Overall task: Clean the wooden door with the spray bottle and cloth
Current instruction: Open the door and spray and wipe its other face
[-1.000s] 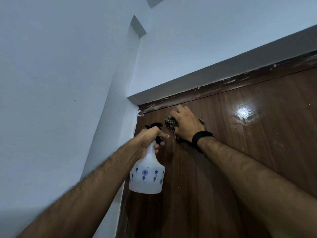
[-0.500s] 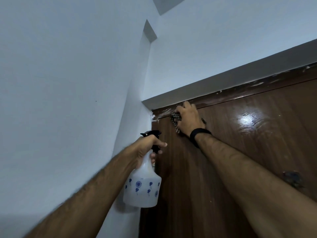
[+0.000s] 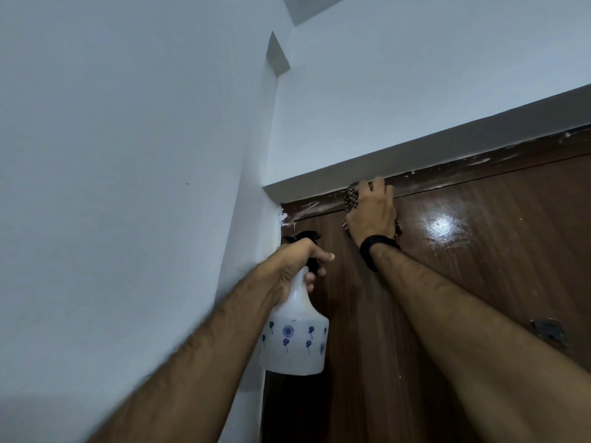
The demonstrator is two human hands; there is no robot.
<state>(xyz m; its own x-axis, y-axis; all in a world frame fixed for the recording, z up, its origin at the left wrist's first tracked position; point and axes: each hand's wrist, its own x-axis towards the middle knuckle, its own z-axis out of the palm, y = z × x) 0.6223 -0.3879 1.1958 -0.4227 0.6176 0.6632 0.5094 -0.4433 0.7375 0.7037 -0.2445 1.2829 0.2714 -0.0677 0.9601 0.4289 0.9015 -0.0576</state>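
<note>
Wiping is the step in hand. Nearest, the left hand point(image 3: 295, 260) grips the bottle point(image 3: 295, 334) by its neck, held beside the door point(image 3: 479, 282), apparently idle. Farther up, the right hand point(image 3: 371, 215) presses the cloth point(image 3: 351, 199) against the door's top edge, fingers spread over it; any curl is hidden. Next move likely calls for firm strokes along the frame point(image 3: 447, 180).

Your right hand point(image 3: 371, 215) presses the checked cloth point(image 3: 351, 198) against the wooden door point(image 3: 479, 266) at its top edge; your left hand point(image 3: 292, 263) grips the spray bottle point(image 3: 295, 340).
</note>
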